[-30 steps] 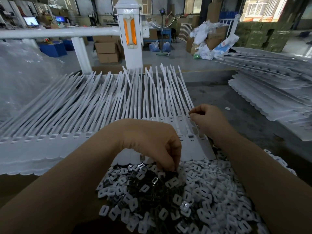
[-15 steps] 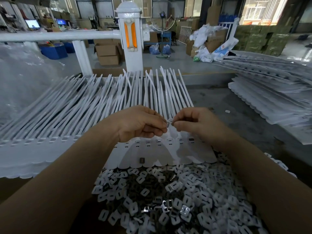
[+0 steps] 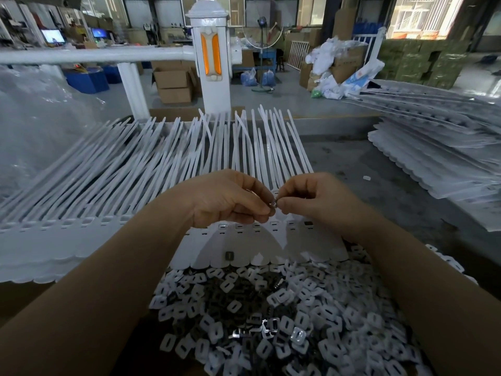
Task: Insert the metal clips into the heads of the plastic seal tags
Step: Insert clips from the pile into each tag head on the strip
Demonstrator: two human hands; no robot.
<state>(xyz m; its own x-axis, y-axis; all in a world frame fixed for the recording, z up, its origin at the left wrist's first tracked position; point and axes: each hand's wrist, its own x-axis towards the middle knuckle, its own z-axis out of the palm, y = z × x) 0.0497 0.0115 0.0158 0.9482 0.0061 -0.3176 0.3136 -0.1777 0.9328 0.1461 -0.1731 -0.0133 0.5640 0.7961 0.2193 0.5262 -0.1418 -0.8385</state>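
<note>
A long row of white plastic seal tags (image 3: 141, 185) lies across the table, heads toward me and tails fanned away. Their slotted heads (image 3: 238, 227) run just below my hands. A heap of small metal clips (image 3: 271, 316) fills the near foreground. My left hand (image 3: 227, 199) and my right hand (image 3: 314, 198) meet above the tag heads, fingertips together, both pinching one small shiny metal clip (image 3: 274, 204) between them. One dark clip (image 3: 229, 255) lies loose on a tag's flat end.
Stacks of white tag sheets (image 3: 433, 164) are piled at the right. A white railing post with an orange reflector (image 3: 210, 55) stands behind the table. Clear plastic wrap (image 3: 35, 126) bulges at the left. Cardboard boxes (image 3: 173, 85) sit on the floor beyond.
My left hand rose out of the clip heap and came up to my right hand. Both now pinch a clip together above the tag heads, with little movement in the last half second.
</note>
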